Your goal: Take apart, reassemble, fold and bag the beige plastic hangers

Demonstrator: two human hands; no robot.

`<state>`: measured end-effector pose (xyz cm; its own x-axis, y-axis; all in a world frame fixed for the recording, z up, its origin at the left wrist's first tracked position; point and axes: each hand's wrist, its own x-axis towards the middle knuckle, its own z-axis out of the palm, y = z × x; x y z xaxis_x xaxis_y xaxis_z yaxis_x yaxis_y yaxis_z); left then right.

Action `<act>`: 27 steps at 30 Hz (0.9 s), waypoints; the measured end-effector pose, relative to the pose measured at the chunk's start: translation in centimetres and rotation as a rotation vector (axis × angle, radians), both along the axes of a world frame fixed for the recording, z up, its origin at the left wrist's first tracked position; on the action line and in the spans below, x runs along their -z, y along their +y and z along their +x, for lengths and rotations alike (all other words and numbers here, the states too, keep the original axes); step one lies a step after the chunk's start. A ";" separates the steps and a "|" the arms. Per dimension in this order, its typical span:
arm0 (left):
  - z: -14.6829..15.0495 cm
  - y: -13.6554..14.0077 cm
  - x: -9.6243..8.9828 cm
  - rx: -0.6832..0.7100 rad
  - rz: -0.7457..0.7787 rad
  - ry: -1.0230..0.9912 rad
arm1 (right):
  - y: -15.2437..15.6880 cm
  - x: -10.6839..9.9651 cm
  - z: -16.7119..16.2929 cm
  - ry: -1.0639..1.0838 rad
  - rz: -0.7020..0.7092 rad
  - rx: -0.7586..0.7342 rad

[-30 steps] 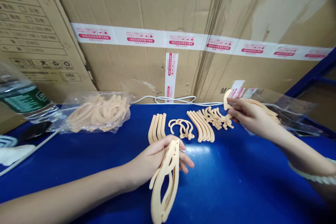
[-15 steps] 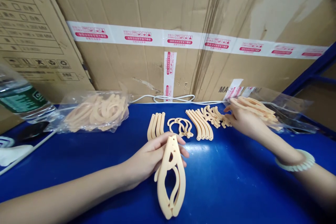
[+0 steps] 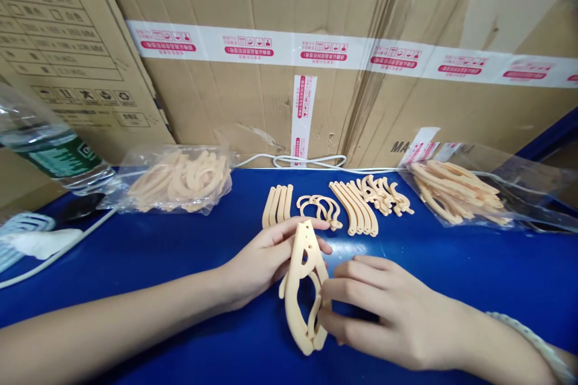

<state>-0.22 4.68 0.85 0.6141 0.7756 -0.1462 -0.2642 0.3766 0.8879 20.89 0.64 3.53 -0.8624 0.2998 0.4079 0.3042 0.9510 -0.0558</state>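
A beige plastic folding clothes hanger (image 3: pixel 294 304), folded, is upright in front of me with its narrow end at the top. My left hand (image 3: pixel 271 255) is closed around that upper end, thumb and fingers partly behind it. My right hand (image 3: pixel 383 307) is at the hanger's lower right side, its curled fingertips against the right arm. Whether a small part sits in those fingers is hidden. Behind the hanger lie a row of short arms (image 3: pixel 277 204), some curved pieces (image 3: pixel 332 210), a row of longer arms (image 3: pixel 354 207) and a pile of small hook-shaped parts (image 3: pixel 383 195).
Clear bags of beige parts lie at the left (image 3: pixel 180 183) and right (image 3: pixel 456 189) on the blue table (image 3: pixel 189 246). A water bottle (image 3: pixel 54 144) and a white cable (image 3: pixel 63 255) are at the left. Cardboard boxes (image 3: pixel 253 108) stand behind.
My right hand has come from the small hook-shaped parts back to the hanger's right side. My left hand still holds the hanger. The view has shifted slightly.
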 end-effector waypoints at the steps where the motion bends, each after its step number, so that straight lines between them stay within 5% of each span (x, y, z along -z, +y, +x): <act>1: 0.0 -0.1 0.0 -0.009 -0.007 -0.009 | 0.1 0.3 -0.1 0.005 0.017 -0.007; 9: 0.5 -0.5 -0.3 -0.092 -0.082 -0.016 | 0.0 1.4 -0.4 -0.005 0.136 0.014; 15: 0.3 -1.2 0.0 0.004 0.194 0.144 | 0.5 1.7 0.0 -0.071 0.285 0.142; 21: 0.0 -1.4 0.5 -0.095 0.361 0.302 | 0.7 2.4 0.0 -0.157 0.339 0.349; 27: 0.2 -1.4 0.5 -0.106 0.256 0.191 | 0.7 2.0 0.1 -0.216 0.326 0.355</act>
<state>0.00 3.32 0.36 0.5080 0.8603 -0.0429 -0.1093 0.1138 0.9875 20.97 1.33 1.52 -0.8057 0.4760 0.3525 0.5824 0.7451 0.3250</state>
